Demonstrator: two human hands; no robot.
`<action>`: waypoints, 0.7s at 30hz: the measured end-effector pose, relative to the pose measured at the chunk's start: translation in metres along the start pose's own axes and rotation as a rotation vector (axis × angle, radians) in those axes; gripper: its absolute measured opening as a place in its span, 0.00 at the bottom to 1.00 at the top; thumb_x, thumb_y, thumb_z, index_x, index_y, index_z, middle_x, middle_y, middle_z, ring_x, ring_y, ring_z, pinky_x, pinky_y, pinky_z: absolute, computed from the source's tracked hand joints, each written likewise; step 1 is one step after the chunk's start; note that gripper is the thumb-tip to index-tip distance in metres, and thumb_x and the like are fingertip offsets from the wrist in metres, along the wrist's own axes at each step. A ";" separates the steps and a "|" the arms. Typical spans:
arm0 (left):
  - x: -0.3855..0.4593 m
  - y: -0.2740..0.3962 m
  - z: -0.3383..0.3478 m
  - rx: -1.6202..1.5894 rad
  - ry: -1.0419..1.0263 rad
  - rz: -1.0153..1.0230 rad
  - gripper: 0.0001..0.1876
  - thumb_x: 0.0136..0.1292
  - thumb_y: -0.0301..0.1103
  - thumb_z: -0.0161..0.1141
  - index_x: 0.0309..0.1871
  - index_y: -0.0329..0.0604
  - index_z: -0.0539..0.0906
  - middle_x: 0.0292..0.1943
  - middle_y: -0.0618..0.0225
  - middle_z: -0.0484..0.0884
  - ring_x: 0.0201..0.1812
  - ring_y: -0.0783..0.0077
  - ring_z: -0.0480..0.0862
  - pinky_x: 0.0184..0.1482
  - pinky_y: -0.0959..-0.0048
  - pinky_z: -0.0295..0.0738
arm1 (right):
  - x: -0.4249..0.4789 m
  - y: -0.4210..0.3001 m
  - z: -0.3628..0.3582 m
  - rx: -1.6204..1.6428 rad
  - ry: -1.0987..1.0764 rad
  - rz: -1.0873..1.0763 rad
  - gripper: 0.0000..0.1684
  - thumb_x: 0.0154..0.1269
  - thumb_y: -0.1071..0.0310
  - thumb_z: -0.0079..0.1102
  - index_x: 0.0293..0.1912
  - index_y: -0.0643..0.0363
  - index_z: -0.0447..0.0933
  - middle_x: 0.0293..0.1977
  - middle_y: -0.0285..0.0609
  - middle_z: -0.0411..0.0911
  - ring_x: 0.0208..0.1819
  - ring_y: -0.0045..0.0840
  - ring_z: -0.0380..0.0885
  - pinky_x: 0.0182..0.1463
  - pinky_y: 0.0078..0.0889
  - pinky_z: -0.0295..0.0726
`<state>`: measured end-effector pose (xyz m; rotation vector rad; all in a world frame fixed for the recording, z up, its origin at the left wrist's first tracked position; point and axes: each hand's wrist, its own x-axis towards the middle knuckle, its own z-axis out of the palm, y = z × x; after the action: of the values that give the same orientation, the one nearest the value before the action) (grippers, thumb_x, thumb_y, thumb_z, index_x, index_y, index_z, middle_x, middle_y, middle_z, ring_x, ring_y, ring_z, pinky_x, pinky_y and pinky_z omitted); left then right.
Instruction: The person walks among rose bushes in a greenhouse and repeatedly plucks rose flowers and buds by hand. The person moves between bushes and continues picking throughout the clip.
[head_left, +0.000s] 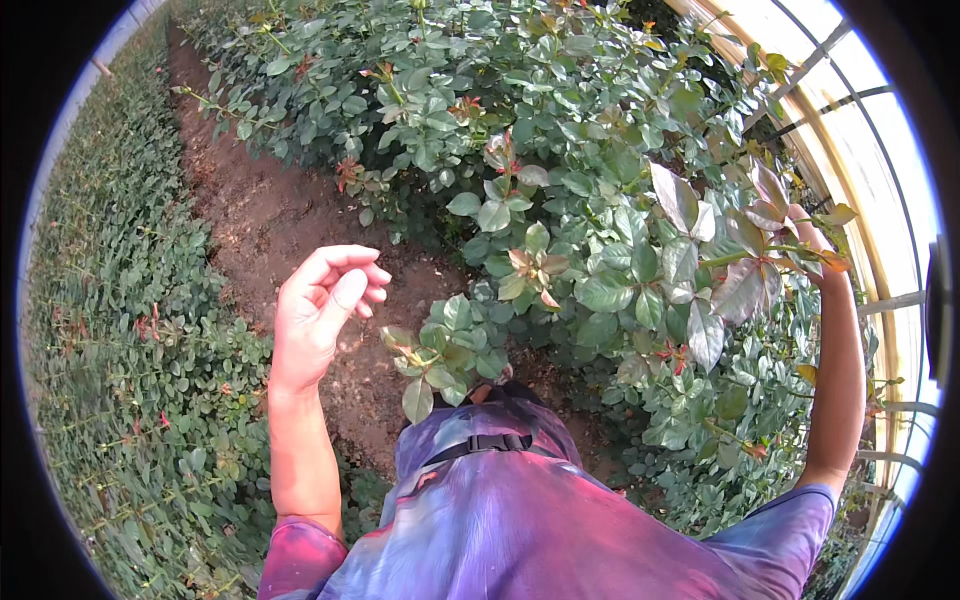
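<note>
My left hand is raised over the dirt path, its fingers loosely curled and apart, with nothing in it. Farther right, my right hand is partly hidden behind reddish leaves of a rose stem; whether its fingers grip the stem cannot be seen. Large green and purplish rose leaves spread between that hand and the bush. A small rose shoot with pale green leaves stands just in front of my body, to the right of my left hand.
Dense rose bushes fill the upper middle and right. Another row of rose plants runs along the left. Between the rows lies a brown dirt path. A bright greenhouse wall with a curved frame borders the right.
</note>
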<state>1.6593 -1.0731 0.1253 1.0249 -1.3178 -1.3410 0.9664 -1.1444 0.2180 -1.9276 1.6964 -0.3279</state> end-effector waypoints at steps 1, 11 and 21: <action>0.027 -0.013 -0.001 0.059 -0.001 -0.053 0.19 0.77 0.34 0.65 0.65 0.34 0.81 0.51 0.58 0.89 0.47 0.73 0.89 0.50 0.73 0.84 | 0.003 0.009 -0.003 0.129 -0.033 0.054 0.38 0.68 0.57 0.74 0.71 0.61 0.71 0.63 0.42 0.76 0.63 0.27 0.76 0.67 0.37 0.76; 0.221 -0.133 0.110 0.718 -0.191 -0.021 0.24 0.68 0.47 0.72 0.52 0.32 0.85 0.39 0.46 0.90 0.44 0.48 0.92 0.50 0.55 0.86 | -0.058 -0.069 -0.011 0.112 0.661 0.188 0.10 0.82 0.64 0.60 0.53 0.59 0.81 0.40 0.30 0.78 0.42 0.13 0.75 0.47 0.19 0.74; 0.244 -0.193 0.068 0.538 -0.445 -0.121 0.12 0.68 0.37 0.66 0.41 0.35 0.85 0.33 0.50 0.90 0.38 0.54 0.92 0.45 0.58 0.86 | 0.024 -0.391 0.273 -0.084 0.688 -0.177 0.26 0.63 0.84 0.71 0.60 0.67 0.77 0.43 0.49 0.84 0.39 0.30 0.85 0.45 0.30 0.85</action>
<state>1.5327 -1.3076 -0.0486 1.2161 -2.0555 -1.3870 1.4395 -1.0806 0.2031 -2.1813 1.9600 -1.1076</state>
